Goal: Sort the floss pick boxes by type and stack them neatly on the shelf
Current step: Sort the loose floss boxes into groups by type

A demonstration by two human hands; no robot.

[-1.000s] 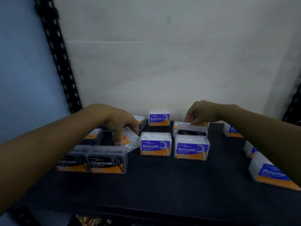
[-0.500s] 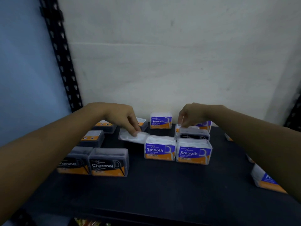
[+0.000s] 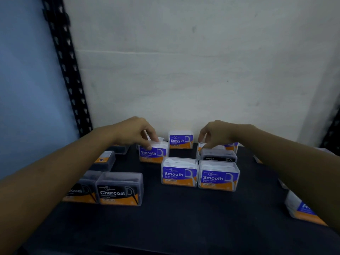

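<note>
Now, your left hand point(image 3: 138, 133) pinches the Smooth box point(image 3: 153, 153) by its lid, with the fingertips curled on the top edge. This is at about 11 o'clock from the middle of the shelf point(image 3: 184, 229). I think you hold it from above so that the label faces you and the box can go down straight. I cannot tell whether its base touches the shelf.

It is just behind and to the left of the Smooth pair point(image 3: 179, 173), two boxes that stand side by side, touching, at 12 o'clock, with labels to the front. This pair looks like the start of the Smooth group, so the box in your hand belongs beside them or on top of them. One more, the back Smooth box point(image 3: 181, 140), stands alone near the wall point(image 3: 202, 70), further out at 12 o'clock.

Your right hand point(image 3: 216, 135) is curled down on the dark box point(image 3: 218, 155) at 1 o'clock, directly behind the right box of the pair. The fingers bend over its far top edge and seem to grip it; the thumb is hidden. By its dark label I judge this box to be of the Charcoal kind. So it sits in the wrong group and should go across to the Charcoal row point(image 3: 119, 190) at 9 o'clock, where two boxes stand together.

A Round box point(image 3: 303, 210) lies at 3 o'clock, partly behind your forearm. I see no finished stack, so the sorting seems about half done.
</note>
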